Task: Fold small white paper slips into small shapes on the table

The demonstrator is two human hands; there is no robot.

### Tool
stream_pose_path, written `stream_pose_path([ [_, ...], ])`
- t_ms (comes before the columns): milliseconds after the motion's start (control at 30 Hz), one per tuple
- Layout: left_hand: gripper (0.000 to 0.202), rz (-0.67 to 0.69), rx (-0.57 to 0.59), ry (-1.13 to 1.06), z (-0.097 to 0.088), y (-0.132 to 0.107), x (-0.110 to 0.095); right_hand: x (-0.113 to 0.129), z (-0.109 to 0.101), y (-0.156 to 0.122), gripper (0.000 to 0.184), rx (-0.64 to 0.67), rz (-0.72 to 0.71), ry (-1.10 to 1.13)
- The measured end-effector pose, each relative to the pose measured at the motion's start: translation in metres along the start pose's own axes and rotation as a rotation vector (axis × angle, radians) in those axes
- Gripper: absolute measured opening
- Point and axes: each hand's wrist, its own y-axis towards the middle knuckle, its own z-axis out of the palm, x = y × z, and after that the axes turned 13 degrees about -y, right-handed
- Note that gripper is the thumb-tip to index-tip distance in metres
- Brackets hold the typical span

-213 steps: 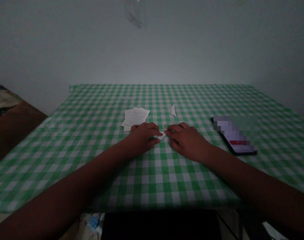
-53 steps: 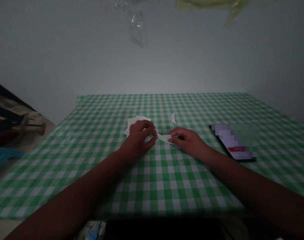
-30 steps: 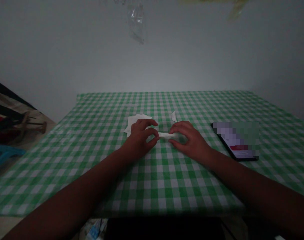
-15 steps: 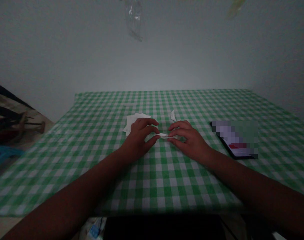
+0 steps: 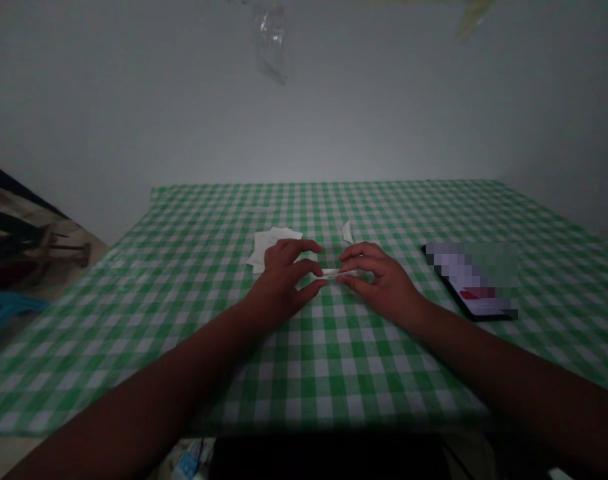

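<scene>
Between my two hands is a thin folded strip of white paper (image 5: 331,273), held just above the checked cloth. My left hand (image 5: 288,277) pinches its left end between thumb and finger. At the other end, my right hand (image 5: 377,277) grips the paper the same way, with fingers curled. Behind my left hand lies a loose stack of white paper sheets (image 5: 265,243), partly covered by that hand. A small pleated piece of white paper (image 5: 347,232) rests beyond my right hand.
A green and white checked tablecloth (image 5: 334,387) covers the table. To the right lies a phone (image 5: 464,293), its screen partly blurred out. A clear plastic bag (image 5: 270,40) hangs on the wall behind. At the left, beside the table, stands a blue stool (image 5: 9,307).
The strip of paper between my fingers now shows a little more of its face. Both hands keep their pinch and have barely moved; the whole view has shifted slightly.
</scene>
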Motion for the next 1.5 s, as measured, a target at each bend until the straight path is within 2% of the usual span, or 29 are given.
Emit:
stream_pose_path([
  [167, 0.004, 0.005, -0.010, 0.008, 0.004, 0.001, 0.001, 0.001, -0.001, 0.000, 0.012, -0.041, -0.096, -0.122],
  [333, 0.002, 0.000, -0.026, 0.022, -0.002, 0.003, 0.004, 0.000, -0.006, 0.001, 0.019, -0.082, -0.152, -0.251],
  [467, 0.003, -0.001, -0.056, 0.047, -0.009, 0.004, 0.007, -0.003, -0.008, 0.003, 0.018, -0.131, -0.128, -0.286],
  [667, 0.003, 0.001, -0.073, 0.042, -0.010, 0.004, 0.010, -0.002, -0.011, 0.003, 0.008, -0.124, -0.123, -0.273],
  [933, 0.005, -0.006, -0.040, 0.017, -0.009, 0.005, 0.006, 0.000, -0.010, 0.004, 0.013, -0.137, -0.078, -0.204],
  [1067, 0.004, -0.003, -0.050, -0.013, -0.009, 0.005, 0.003, 0.000, -0.010, 0.004, 0.011, -0.209, -0.040, -0.232],
  [1233, 0.003, -0.026, -0.055, -0.038, -0.007, 0.004, 0.001, 0.004, -0.012, 0.005, 0.008, -0.230, -0.055, -0.284],
  [1500, 0.001, -0.033, -0.034, -0.038, -0.008, 0.004, 0.002, 0.002, -0.011, 0.004, 0.014, -0.224, -0.071, -0.270],
])
